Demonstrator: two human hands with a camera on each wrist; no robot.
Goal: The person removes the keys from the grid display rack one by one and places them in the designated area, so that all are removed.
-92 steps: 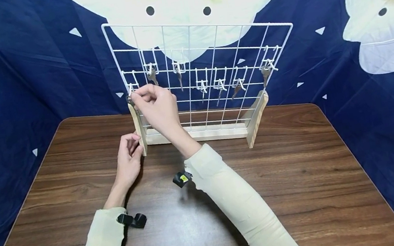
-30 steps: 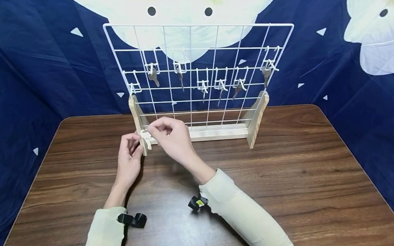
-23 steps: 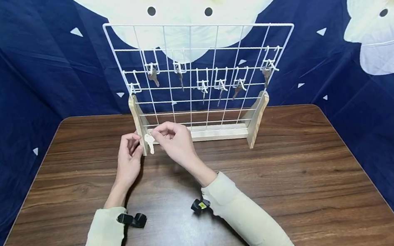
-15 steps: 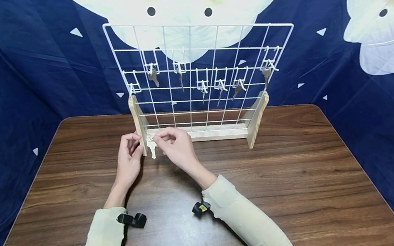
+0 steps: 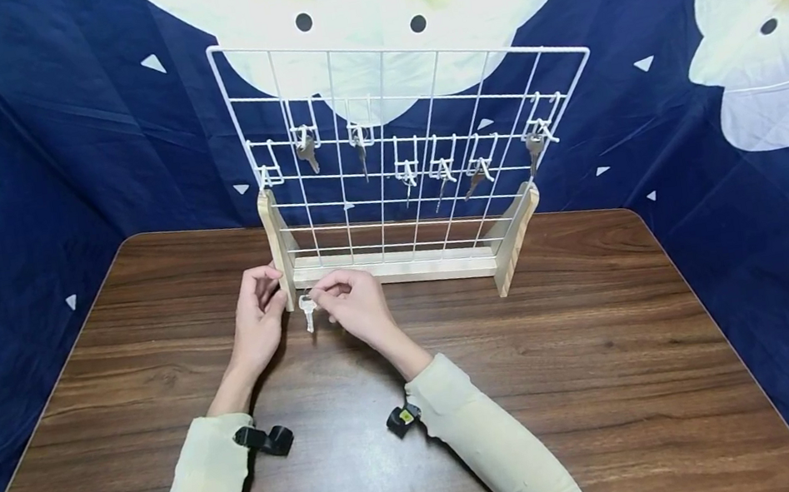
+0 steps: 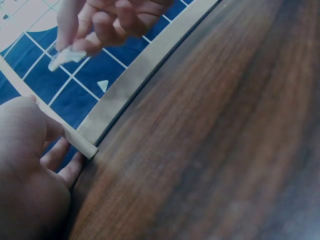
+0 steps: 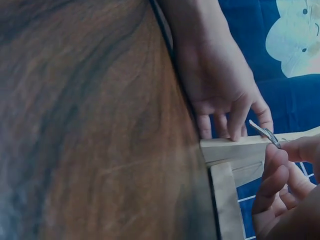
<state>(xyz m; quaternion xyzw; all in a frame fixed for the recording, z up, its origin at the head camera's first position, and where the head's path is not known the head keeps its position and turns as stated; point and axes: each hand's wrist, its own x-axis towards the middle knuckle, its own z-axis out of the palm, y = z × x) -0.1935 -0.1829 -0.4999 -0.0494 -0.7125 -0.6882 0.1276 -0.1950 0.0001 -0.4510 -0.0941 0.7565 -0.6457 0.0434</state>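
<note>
Between thumb and fingertips my right hand pinches a silver key, which hangs low beside the left leg of a white wire rack. My left hand grips that wooden leg near its foot; in the left wrist view the thumb and fingers lie on opposite sides of the wood. The right wrist view shows the key close in front of the leg. The leftmost white hook holds no key. Keys such as this one hang on the other hooks.
The rack stands near the back edge of a brown wooden table, its wooden base bar running between the two legs. The right leg is at the far side. Dark blue cloth with white clouds surrounds the table.
My right hand has taken the key off the leftmost hook and brought it down and slightly right, to beside the leg's foot. My left hand has stayed on the leg.
</note>
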